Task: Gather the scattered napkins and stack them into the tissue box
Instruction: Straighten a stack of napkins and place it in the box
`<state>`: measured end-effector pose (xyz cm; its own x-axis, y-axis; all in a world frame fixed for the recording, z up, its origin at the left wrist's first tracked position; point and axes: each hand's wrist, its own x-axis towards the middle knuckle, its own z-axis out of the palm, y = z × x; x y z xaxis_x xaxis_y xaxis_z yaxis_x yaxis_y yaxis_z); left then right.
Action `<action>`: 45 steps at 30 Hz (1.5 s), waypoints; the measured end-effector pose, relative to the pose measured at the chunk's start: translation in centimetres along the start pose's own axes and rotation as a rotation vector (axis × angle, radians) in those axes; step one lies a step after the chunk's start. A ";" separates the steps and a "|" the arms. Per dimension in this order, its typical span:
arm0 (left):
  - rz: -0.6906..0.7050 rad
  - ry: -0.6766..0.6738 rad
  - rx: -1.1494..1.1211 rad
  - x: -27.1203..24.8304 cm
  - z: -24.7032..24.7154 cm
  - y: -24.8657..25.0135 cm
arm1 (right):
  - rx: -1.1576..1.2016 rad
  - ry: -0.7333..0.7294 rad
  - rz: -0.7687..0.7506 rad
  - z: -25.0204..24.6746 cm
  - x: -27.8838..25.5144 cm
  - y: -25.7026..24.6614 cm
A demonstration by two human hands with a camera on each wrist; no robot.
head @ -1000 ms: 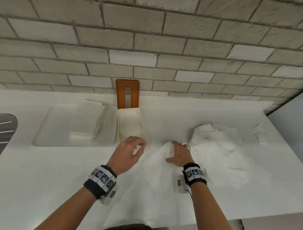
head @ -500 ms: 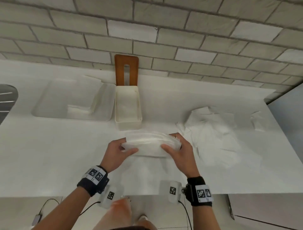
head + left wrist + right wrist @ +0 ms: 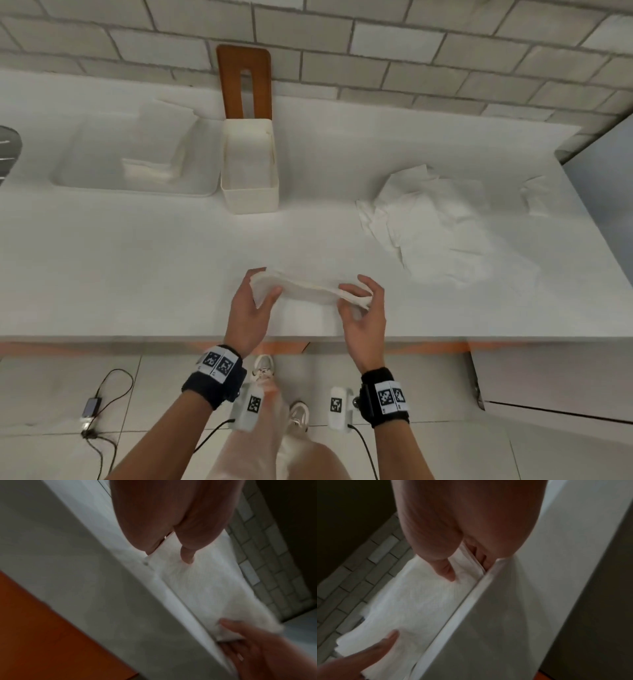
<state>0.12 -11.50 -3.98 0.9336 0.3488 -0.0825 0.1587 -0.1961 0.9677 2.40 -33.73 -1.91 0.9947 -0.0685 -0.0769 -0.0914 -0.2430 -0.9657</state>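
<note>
So both hands are on one bundle of napkins (image 3: 310,291), held just above the white counter (image 3: 137,274) near its front edge. The left hand (image 3: 248,310) grasps the bundle's left end, thumb on top and fingers underneath. The right hand (image 3: 363,318) pinches the right end the same way, thumb pressed on the top sheet and fingers curled below; you can see that clearly in the right wrist view, where the thumb (image 3: 444,569) digs into the paper. The left wrist view is blurry but shows the left thumb (image 3: 187,555) lying on the stack too, with the other hand at the far end.

Using the tissue box (image 3: 249,168) as the reference: it's an open white box sitting at the back of the counter, and the held bundle is well in front of it, a bit to its right. Some napkins already lie inside it, though I can't tell how many. Its wooden lid (image 3: 244,82) with the slot stands upright right behind it, leaning on the brick wall (image 3: 411,51). Touching the box on its left is a shallow white tray (image 3: 85,171) with a few more folded napkins (image 3: 161,150) in it. Well off to the box's right is the messy pile of loose napkins (image 3: 442,222), with one stray napkin (image 3: 536,197) beyond that.

Down on the tiled floor (image 3: 51,394) there's a cable with a small adapter (image 3: 91,407).
</note>
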 end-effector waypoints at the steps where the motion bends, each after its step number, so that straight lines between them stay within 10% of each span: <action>1: -0.012 -0.013 0.024 -0.2 0.5 -0.4 | -0.009 0.006 -0.009 0.1 -0.1 0.5; 45: -0.009 -0.130 -0.075 0.9 2.6 1.6 | -0.043 0.015 -0.138 2.1 0.0 -0.4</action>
<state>2.04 -13.86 -3.14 0.9667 0.2273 -0.1172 0.1478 -0.1228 0.9814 2.57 -31.57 -2.10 0.9971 -0.0464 0.0602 0.0441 -0.2922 -0.9554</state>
